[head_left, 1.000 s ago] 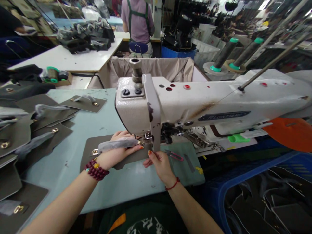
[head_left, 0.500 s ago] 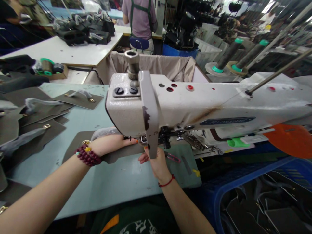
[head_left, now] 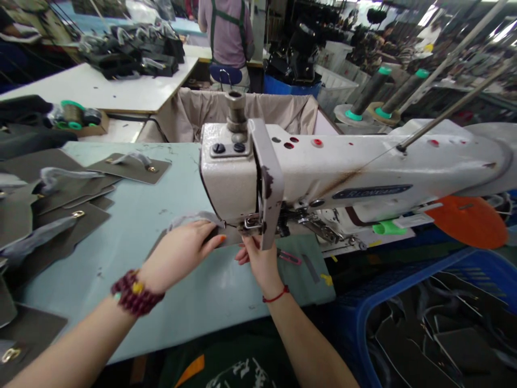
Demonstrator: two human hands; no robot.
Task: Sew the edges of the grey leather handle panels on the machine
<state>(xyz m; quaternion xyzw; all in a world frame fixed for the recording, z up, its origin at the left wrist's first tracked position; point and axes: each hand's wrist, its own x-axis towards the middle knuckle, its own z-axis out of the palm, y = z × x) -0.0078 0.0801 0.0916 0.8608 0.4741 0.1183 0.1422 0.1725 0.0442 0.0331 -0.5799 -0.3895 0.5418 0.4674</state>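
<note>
A dark grey flat panel (head_left: 231, 237) lies under the head of a white sewing machine (head_left: 230, 178). Along its far side runs a handle wrapped in clear film (head_left: 191, 216), partly covered by my fingers. My left hand (head_left: 177, 250) is over the panel, left of the needle area, with the fingers bent across it and the thumb on the near side. Just in front of the presser area, my right hand (head_left: 264, 264) pinches the panel's near edge. The machine's lever hides part of that hand. Pink-handled snips (head_left: 290, 258) lie right of it.
More grey panels with wrapped handles (head_left: 56, 226) are piled on the left of the pale table (head_left: 141, 318). A blue crate (head_left: 359, 328) of panels stands at the lower right. Thread cones (head_left: 365, 94) rise behind the machine. A person (head_left: 228, 32) is farther back.
The panel has turned and shifted under the machine, with less of it showing at the left. My left hand has tilted, its wrist lower and nearer me. My right hand stays by the needle area.
</note>
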